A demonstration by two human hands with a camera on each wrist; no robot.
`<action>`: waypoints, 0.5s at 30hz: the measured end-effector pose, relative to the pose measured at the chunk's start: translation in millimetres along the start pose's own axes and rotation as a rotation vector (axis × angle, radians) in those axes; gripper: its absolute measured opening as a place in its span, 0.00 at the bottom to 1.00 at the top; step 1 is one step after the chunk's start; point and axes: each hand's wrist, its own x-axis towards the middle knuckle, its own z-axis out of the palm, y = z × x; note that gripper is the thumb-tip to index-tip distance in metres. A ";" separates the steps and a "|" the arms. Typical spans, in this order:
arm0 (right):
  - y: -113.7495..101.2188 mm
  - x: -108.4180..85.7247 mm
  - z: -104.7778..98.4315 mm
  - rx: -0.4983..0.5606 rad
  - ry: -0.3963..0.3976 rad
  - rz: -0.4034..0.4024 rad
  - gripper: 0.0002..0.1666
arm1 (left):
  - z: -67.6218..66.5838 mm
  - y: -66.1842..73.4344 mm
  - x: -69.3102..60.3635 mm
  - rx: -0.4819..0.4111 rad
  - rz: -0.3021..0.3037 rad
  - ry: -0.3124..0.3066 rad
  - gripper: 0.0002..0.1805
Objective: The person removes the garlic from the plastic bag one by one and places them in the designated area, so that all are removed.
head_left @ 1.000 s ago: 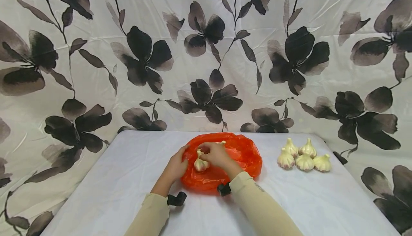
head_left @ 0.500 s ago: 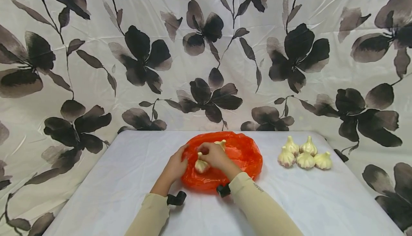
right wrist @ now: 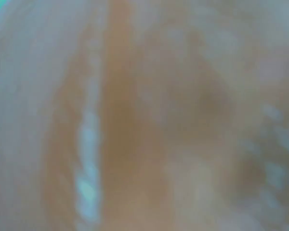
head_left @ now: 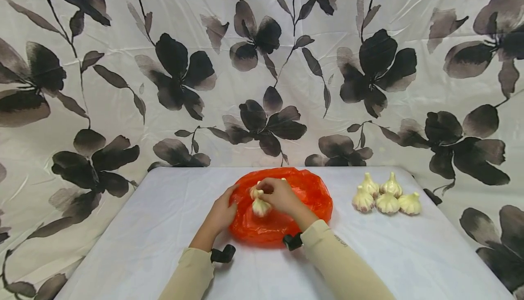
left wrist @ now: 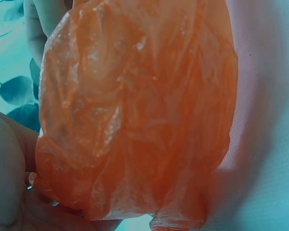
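Observation:
A red plastic bag (head_left: 307,200) sits with its mouth open on the white-covered table. My left hand (head_left: 223,209) holds the bag's left side; in the left wrist view the crinkled bag wall (left wrist: 139,110) fills the middle, with part of the hand (left wrist: 5,168) at its left edge. My right hand (head_left: 280,196) reaches over the bag and pinches a garlic bulb (head_left: 261,207) by its stem. Just behind that bulb a second garlic bulb (head_left: 255,192) shows inside the bag. A pale tip behind the right hand is mostly hidden. The right wrist view is too blurred to read.
Several garlic bulbs (head_left: 386,195) stand in a cluster on the table to the right of the bag. A floral curtain (head_left: 262,63) hangs behind the table's far edge. Both wrists carry small black cameras.
My right hand has shifted slightly right and up with the garlic bulb, and a second bulb has come into sight behind it. The left hand has stayed at the bag's left side.

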 end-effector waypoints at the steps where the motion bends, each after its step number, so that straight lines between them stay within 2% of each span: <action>1: -0.1 -0.6 -2.3 -0.004 0.010 -0.009 0.13 | -0.2 0.1 0.1 -0.005 -0.006 -0.001 0.32; 6: -2.3 -5.8 -15.9 -0.026 0.046 -0.029 0.12 | -1.0 -0.3 -0.7 -0.006 -0.009 -0.002 0.31; 15: -3.2 -15.3 -39.2 -0.022 0.093 0.024 0.09 | -2.0 -2.7 -0.4 -0.005 0.005 0.001 0.31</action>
